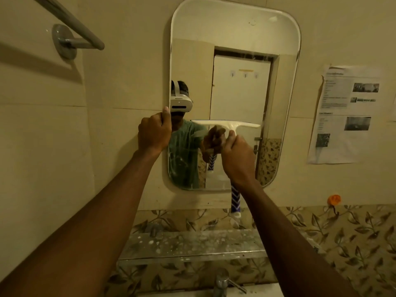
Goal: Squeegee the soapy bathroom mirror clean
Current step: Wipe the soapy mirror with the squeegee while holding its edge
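Fingers of the right hand clenched round the squeegee handle, just below the crossbar. The grip sits close to the head, likely for firm pressure on the glass. Blade lies level against the mirror, about mid-height, right of centre. Blue-and-white handle tail hangs down past the wrist, over the mirror's lower edge.

Left hand grips the mirror's left edge, thumb up along the rim, fingers curled at the edge. Probably bracing the mirror so it does not rock under the stroke.

Streaky white residue shows in the lower left of the glass. Above the blade the glass looks clear, though the dim light makes this uncertain. Judgement: a downward pull is in hand, with the lower half not yet done.

Glass shelf below the mirror, spotted white, is placed where drips would land. Tap nearer, under the shelf. Towel rail far left; printed notice on the wall at right.
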Tool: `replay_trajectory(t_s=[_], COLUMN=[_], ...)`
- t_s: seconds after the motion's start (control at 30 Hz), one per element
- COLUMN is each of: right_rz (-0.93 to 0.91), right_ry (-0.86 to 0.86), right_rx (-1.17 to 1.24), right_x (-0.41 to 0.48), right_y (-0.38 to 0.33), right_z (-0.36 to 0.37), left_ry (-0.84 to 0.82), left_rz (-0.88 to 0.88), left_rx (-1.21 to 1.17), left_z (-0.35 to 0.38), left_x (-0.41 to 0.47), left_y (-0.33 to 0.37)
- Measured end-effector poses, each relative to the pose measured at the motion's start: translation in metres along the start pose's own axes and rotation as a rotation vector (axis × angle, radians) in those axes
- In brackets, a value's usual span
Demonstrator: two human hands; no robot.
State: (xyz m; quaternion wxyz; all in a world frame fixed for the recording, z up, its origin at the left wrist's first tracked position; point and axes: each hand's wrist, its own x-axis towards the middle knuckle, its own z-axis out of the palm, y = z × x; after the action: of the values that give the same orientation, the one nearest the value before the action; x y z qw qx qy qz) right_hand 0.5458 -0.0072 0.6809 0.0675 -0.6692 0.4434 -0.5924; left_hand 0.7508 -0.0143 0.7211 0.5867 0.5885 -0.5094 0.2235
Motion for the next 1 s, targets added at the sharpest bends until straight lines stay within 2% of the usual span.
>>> replay_trajectory(t_s=[0.17, 0.4, 0.57, 0.67, 0.87, 1.0], right_rz=[0.02, 0.178, 0.271, 0.247, 0.113, 0.074], right_ry=[-0.064, -0.095, -0.131, -0.118, -0.059, -0.098], right_rx=[-0.049, -0.076, -0.115, -0.057, 0.024, 0.071], right_x=[-0.034, -0.114, -0.143, -0.133, -0.037, 0.01], right_y=[0.018, 0.076, 0.091, 0.072, -0.016, -0.064], right_z=[0.013, 0.045, 0.044, 0.035, 0.015, 0.003], left_ry=[-0.046, -0.048, -0.088, -0.159, -0.417, -0.519], left_rz=[-0.008, -0.026, -0.051, -0.086, -0.315, -0.369], left_rx=[-0.017, -0.036, -0.036, -0.039, -0.294, -0.392], left_z=[0.0, -0.002, -0.008, -0.013, -0.026, -0.033], left_x=[0.001, -0.001, 0.0, 0.005, 0.026, 0.026], left_y=[-0.001, 0.0, 0.005, 0.006, -0.004, -0.003])
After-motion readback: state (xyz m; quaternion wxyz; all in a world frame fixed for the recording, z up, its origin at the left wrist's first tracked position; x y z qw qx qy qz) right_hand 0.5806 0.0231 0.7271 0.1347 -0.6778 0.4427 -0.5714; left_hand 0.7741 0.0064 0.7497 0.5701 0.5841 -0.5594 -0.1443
